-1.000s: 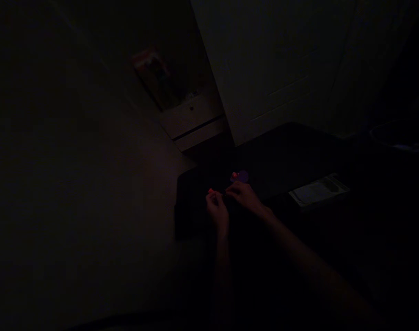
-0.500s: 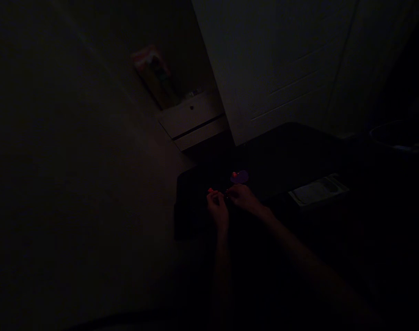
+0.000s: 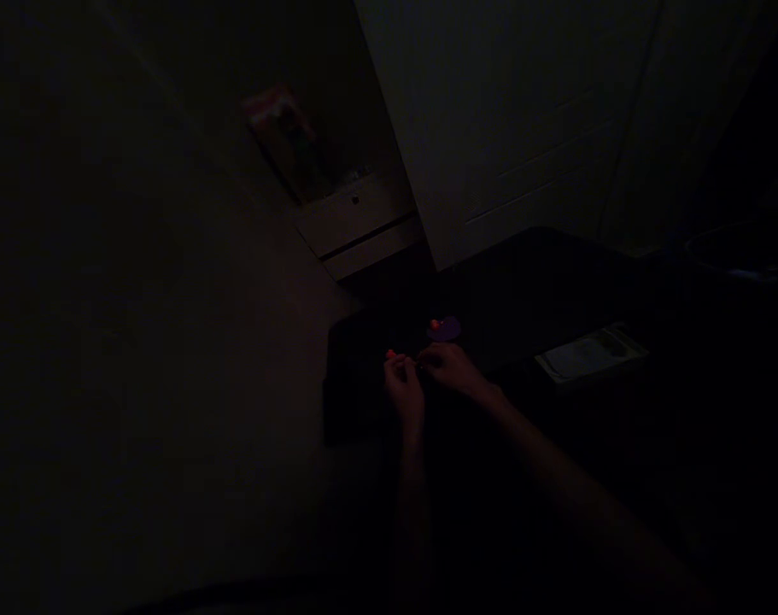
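V. dim, near-black frame w/ heavy shadow at edges, faint light on pale door [image 3: 491, 128], grainy detail.

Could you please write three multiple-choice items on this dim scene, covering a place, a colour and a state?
1. Where does the purple piece lie?
A. just beyond the right hand
B. on the pale booklet
C. on the floor

2. What colour is the small bit at the left hand fingertips?
A. green
B. white
C. orange-red

3. How do the two hands stand?
A. far apart
B. close together over the dark surface
C. raised overhead

Key: 1 A, it sits past the knuckles; 2 C, it glows orange-red; 3 B, the fingertips nearly meet.
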`<state>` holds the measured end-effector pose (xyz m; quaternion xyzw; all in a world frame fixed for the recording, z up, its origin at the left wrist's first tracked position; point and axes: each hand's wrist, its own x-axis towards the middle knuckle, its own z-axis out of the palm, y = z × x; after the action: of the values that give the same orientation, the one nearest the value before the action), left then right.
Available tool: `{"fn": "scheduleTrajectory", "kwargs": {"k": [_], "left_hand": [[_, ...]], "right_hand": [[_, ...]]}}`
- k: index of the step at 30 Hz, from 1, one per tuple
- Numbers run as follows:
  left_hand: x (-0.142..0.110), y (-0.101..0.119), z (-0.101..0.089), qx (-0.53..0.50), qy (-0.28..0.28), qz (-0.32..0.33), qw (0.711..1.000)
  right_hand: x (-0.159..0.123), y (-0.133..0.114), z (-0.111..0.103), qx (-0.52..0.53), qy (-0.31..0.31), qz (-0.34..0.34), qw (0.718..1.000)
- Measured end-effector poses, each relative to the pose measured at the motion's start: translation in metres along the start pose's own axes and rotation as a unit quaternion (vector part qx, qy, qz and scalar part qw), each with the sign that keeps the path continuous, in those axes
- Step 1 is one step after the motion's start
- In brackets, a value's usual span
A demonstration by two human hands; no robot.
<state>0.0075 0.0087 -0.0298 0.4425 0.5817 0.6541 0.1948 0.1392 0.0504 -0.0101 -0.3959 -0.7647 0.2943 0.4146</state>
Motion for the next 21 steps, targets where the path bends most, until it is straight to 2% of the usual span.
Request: {"fn": "scheduleTrajectory", "kwargs": {"k": [4, 8, 11, 15, 18, 21], "left_hand": [[-0.002, 0.002, 0.0, 0.003, 0.001, 0.004, 1.0], [-0.003, 0.004, 0.0, 0.004, 0.002, 0.0, 1.0], [-0.005, 0.007, -0.001, 0.019, -0.006, -0.005, 1.0], [-0.006, 0.016, -0.003, 0.052, -0.031, -0.004, 0.998], [-0.006, 0.021, -0.002, 0.059, -0.04, -0.024, 0.997], [-0.006, 0.024, -0.002, 0.055, -0.04, -0.039, 0.997]], "right_hand": [[0.003, 0.007, 0.0, 0.122, 0.058, 0.042, 0.99], [0.008, 0.017, -0.003, 0.243, 0.155, 0.089, 0.953], [0.009, 0.022, -0.004, 0.288, 0.189, 0.093, 0.934], [0.006, 0.018, -0.005, 0.249, 0.16, 0.068, 0.953], [0.002, 0.009, -0.007, 0.194, 0.094, 0.005, 0.976], [-0.001, -0.001, -0.009, 0.159, 0.034, -0.059, 0.985]]}}
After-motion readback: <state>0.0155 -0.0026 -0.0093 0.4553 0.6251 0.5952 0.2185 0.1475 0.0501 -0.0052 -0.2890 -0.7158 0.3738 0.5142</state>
